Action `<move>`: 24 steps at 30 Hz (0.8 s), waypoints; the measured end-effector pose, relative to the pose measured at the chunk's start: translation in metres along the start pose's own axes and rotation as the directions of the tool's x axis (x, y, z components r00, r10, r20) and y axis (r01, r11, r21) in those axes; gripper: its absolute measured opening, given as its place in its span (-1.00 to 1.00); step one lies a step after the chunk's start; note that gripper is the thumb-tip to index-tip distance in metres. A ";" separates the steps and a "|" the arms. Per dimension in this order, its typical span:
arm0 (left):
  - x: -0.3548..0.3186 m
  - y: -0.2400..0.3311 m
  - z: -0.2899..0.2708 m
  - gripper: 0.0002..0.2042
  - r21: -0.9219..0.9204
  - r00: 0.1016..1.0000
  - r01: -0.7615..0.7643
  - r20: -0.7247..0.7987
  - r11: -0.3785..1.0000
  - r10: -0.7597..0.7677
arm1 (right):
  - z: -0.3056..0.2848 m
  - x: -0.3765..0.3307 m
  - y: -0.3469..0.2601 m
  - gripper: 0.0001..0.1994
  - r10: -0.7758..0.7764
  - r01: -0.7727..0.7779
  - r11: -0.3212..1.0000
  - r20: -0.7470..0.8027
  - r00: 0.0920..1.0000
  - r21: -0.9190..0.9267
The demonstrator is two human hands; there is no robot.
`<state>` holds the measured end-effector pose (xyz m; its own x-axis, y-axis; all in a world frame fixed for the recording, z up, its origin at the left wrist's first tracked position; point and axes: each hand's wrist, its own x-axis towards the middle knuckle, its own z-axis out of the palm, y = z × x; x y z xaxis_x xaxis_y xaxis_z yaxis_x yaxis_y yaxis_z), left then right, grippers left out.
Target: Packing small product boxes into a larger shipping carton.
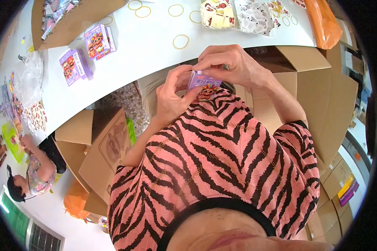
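Observation:
A small purple carton (200, 78) with a colourful cartoon figure on its front is held close to my body, just off the table's near edge. My left hand (171, 97) grips its left side, thumb on the front and fingers behind. At the carton's top edge, the bent fingers and thumb of my right hand (234, 67) close over the upper end. Whether the top flap is tucked in is hidden by my fingers.
On the white table (134, 50) lie more purple cartons (73, 67), rubber bands (181, 42) and packs of printed pieces (255, 16). A cardboard box (56, 31) stands at the far left, an orange bag (322, 25) at the right. Large open cartons (109, 150) flank me. Another person (35, 171) works at left.

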<state>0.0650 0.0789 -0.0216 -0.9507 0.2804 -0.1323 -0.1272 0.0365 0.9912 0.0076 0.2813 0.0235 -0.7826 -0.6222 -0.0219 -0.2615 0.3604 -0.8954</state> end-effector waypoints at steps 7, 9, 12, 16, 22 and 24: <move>0.000 0.004 0.001 -0.49 0.049 1.000 0.003 0.008 0.999 -0.004 | 0.004 -0.003 -0.001 -0.77 -0.012 0.009 0.994 -0.031 0.999 -0.109; -0.002 0.003 0.000 -0.49 0.060 1.000 0.008 0.009 0.998 -0.009 | 0.004 -0.004 -0.002 -0.78 0.010 -0.011 0.991 -0.015 1.000 -0.132; -0.005 -0.003 0.000 -0.50 -0.004 0.999 0.020 -0.029 1.000 -0.020 | 0.012 -0.010 0.006 -0.74 -0.100 0.098 0.993 -0.024 0.995 -0.066; -0.005 -0.009 -0.001 -0.50 -0.154 0.996 0.072 -0.050 0.985 -0.081 | 0.029 -0.022 0.009 -0.64 0.010 -0.013 0.999 -0.082 0.997 -0.037; 0.001 -0.004 -0.001 -0.58 -0.081 0.998 -0.001 -0.063 0.997 -0.004 | 0.033 -0.023 0.010 -0.63 0.011 -0.006 1.000 -0.195 0.981 0.027; 0.002 -0.003 -0.001 -0.61 -0.056 0.998 -0.014 -0.066 0.998 0.010 | 0.033 -0.023 0.009 -0.64 0.026 -0.024 1.000 -0.193 0.981 0.016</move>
<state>0.0636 0.0780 -0.0251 -0.9686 0.2167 -0.1222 -0.1297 -0.0208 0.9913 0.0414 0.2759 0.0012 -0.8834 -0.4669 0.0407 -0.2339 0.3641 -0.9015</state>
